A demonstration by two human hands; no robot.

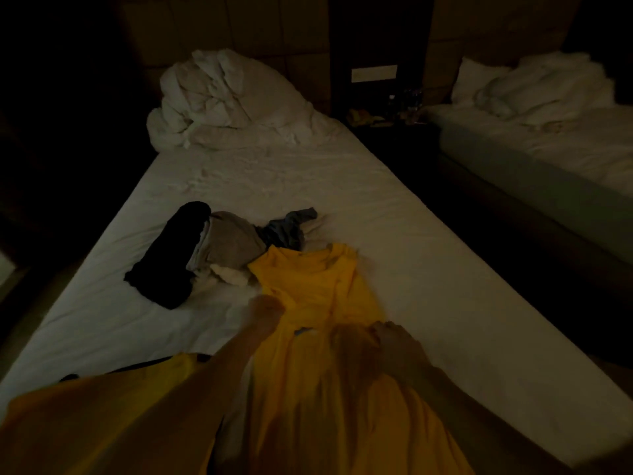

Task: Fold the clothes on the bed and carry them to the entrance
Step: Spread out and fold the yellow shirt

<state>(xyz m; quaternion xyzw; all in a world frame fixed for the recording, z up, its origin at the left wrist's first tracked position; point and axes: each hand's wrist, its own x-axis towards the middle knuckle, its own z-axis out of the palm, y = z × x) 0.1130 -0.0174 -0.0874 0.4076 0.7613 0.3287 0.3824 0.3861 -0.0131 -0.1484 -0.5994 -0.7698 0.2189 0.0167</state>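
Both hands, left (pixel 265 311) and right (pixel 394 337), grip a yellow shirt (pixel 315 286) on the bed (pixel 411 234), beside a clothes pile (pixel 212 248).

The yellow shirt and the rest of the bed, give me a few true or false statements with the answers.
1. Both hands are on the yellow shirt. True: left hand and right hand touch it.
2. The black garment lies right of the yellow shirt. False: it lies to its left.
3. A crumpled white duvet sits at the far end of the bed. True.
4. The yellow shirt is folded into a small square. False: it lies stretched out lengthwise.
5. A second bed stands to the right. True.
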